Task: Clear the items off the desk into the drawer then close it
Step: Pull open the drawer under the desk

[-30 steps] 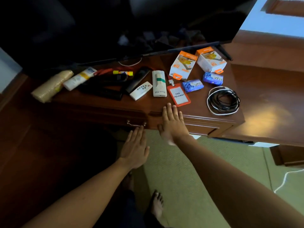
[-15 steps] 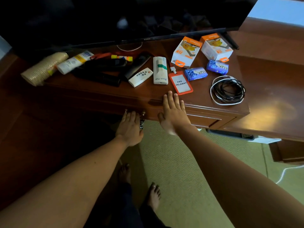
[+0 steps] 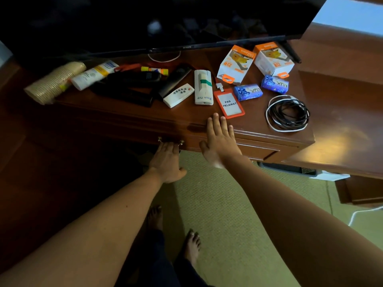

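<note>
Both forearms are bare right up to the picture's edge, no sleeves, watch or rings showing on the left hand [image 3: 167, 162] or right hand [image 3: 220, 141]. Below them, the feet are bare, under what looks like dark trouser legs.
</note>
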A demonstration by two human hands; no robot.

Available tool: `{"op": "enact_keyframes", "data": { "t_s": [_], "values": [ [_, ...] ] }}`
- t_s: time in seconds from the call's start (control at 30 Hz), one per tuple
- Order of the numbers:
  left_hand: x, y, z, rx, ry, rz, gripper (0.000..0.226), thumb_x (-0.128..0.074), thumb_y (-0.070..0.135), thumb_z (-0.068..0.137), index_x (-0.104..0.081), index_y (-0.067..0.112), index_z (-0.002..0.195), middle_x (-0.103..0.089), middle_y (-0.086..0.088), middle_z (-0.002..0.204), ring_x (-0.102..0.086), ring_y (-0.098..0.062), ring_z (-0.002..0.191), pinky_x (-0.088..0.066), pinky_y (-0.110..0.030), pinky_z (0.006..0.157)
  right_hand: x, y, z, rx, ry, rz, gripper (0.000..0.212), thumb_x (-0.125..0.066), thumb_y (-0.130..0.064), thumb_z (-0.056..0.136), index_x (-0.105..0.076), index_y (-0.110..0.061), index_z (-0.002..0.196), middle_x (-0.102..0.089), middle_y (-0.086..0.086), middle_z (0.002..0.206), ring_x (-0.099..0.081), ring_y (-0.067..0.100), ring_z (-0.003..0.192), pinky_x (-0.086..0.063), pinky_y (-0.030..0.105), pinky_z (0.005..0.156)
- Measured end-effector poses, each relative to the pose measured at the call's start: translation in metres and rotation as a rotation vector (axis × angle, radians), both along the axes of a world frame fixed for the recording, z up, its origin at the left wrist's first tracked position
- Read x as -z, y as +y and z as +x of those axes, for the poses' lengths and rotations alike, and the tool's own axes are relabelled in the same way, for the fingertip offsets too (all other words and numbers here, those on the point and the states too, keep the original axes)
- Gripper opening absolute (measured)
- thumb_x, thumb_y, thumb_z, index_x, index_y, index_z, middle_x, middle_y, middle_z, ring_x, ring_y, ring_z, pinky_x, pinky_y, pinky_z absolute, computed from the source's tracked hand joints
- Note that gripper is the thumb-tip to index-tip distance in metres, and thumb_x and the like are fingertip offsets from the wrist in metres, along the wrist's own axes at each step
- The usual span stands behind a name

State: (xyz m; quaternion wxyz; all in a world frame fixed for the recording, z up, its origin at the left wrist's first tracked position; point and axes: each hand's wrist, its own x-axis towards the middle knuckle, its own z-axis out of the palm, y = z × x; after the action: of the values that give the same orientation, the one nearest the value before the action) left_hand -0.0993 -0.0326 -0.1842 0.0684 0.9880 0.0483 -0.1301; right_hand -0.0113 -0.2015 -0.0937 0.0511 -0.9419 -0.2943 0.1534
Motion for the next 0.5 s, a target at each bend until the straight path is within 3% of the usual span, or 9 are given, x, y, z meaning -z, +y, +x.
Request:
{"op": "enact_keyframes", "data": {
  "t_s": [0.17, 0.5],
  "values": [
    [-0.007, -0.007, -0.011, -0.038, 0.152, 0.012, 0.114, -0.026, 0.085, 0.084, -0.006, 0.000, 0.157, -0.008, -0.023, 0.164, -0.009, -0.036, 0.152, -0.005, -0.045, 0.125, -0.003, -0.003, 0.001, 0.000, 0.020, 0.006, 0.077, -0.032, -0.045, 0.104, 0.010, -0.011, 0.159, 0.022, 0.011, 0.164, 0.022, 0.030, 0.150, 0.010, 0.046, 0.121],
    [-0.012, -0.013, -0.039, -0.005, 0.223, 0.045, 0.120, -0.013, 0.090, 0.079, 0.004, 0.000, 0.157, 0.002, -0.022, 0.165, -0.001, -0.034, 0.153, 0.001, -0.044, 0.124, -0.004, -0.003, 0.003, 0.006, 0.050, 0.010, 0.076, -0.031, -0.047, 0.104, 0.009, -0.012, 0.159, 0.021, 0.010, 0.165, 0.022, 0.028, 0.150, 0.010, 0.045, 0.121]
  ]
}}
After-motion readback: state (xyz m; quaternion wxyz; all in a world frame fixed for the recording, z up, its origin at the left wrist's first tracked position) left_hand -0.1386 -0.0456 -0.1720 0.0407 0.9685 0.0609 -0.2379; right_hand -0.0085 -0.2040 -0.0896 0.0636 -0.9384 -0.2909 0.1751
